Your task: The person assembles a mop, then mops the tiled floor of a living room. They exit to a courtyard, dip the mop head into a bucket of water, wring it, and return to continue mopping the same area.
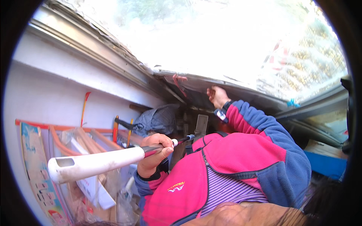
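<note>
My left hand (156, 150) is wrapped round a dark pole with a long white plastic handle (96, 164). The handle, which has a hanging hole near its end, points to the lower left. Beyond my fist the pole runs past a white collar (175, 142) toward the middle, and its far end is hard to make out. My right hand (218, 96) is raised at the lower edge of the bright window (226, 49), fingers curled against the dark sill panel (196, 88). Whatever those fingers hold, if anything, is hidden.
A red ribbon (180, 83) hangs from the window's edge, and a blue clip (292, 103) sits farther right. Along the white wall at left stand an orange-red frame (60, 141), boards and plastic wrap. A grey-blue bag (158, 118) lies in the corner; a blue box (326, 165) is at right.
</note>
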{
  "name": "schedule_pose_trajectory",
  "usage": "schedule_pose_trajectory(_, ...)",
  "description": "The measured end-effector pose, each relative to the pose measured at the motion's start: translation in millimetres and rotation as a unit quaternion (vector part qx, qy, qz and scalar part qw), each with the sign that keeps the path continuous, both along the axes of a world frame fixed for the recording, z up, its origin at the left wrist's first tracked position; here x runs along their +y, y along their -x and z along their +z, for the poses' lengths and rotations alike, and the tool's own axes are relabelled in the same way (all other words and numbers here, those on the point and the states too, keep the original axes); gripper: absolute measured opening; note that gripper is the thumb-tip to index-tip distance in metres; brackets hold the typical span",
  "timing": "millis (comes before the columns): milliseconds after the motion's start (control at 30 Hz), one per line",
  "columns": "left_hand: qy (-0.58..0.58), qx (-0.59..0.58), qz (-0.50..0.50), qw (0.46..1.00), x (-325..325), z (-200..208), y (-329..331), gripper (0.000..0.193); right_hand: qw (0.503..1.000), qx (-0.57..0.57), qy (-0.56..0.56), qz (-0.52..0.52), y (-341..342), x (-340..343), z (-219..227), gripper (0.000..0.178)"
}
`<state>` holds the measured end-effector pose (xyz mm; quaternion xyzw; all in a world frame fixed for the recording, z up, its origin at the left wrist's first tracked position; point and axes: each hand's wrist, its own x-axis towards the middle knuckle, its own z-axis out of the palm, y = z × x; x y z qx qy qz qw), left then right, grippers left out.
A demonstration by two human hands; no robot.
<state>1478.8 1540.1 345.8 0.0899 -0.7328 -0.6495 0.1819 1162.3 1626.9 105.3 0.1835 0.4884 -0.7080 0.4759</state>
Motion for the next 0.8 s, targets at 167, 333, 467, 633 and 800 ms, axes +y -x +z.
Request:
schedule_pose_trajectory(167,-0.011,0.004,-0.015,1.000,-64.5,-12.3,44.9,0.026,0.998,-0.017,-0.010,-0.060,1.8,-10.2,-17.0,0.016)
schedule_pose_trajectory(333,0.017,0.016,-0.006,1.000,-103.6,-11.0,98.6,0.028,0.982,-0.070,-0.033,-0.172,58.0,-16.9,-31.8,0.008)
schedule_pose_trajectory(467,0.076,0.057,0.008,0.995,-119.3,-6.4,157.4,0.031,0.973,-0.037,-0.051,-0.223,138.2,-13.8,-47.8,0.017)
schedule_pose_trajectory(633,0.146,0.052,0.015,0.988,-146.9,-0.2,246.3,0.031,0.935,0.021,0.012,-0.353,237.6,9.1,-74.8,0.018)
schedule_pose_trajectory(800,0.120,0.054,0.042,0.990,-231.4,-12.5,360.8,0.026,0.943,0.004,-0.111,-0.313,346.6,-32.9,-120.4,0.013)
